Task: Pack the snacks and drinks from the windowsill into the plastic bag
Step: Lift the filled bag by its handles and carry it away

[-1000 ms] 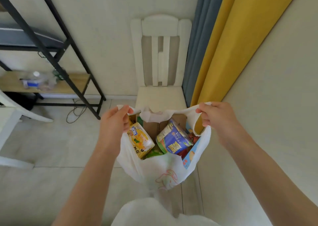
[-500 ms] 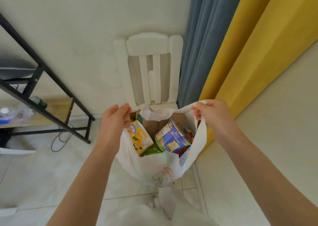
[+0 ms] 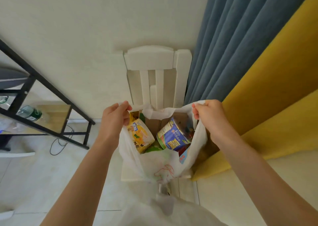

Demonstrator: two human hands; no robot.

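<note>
There is a single view, taken from a wide-angle camera on the person's head, looking forward and steeply down along both forearms. It sits close to the work: the left hand point(image 3: 115, 120) and right hand point(image 3: 210, 116) fall near the frame's centre, with the white plastic bag point(image 3: 161, 163) held between them and seen from above into its mouth. Beyond, the camera faces a white chair point(image 3: 154, 62) against the wall, curtains to the right. The lens bends straight lines at the edges, so the black shelf frame point(image 3: 43, 81) probably only appears tilted.
</note>
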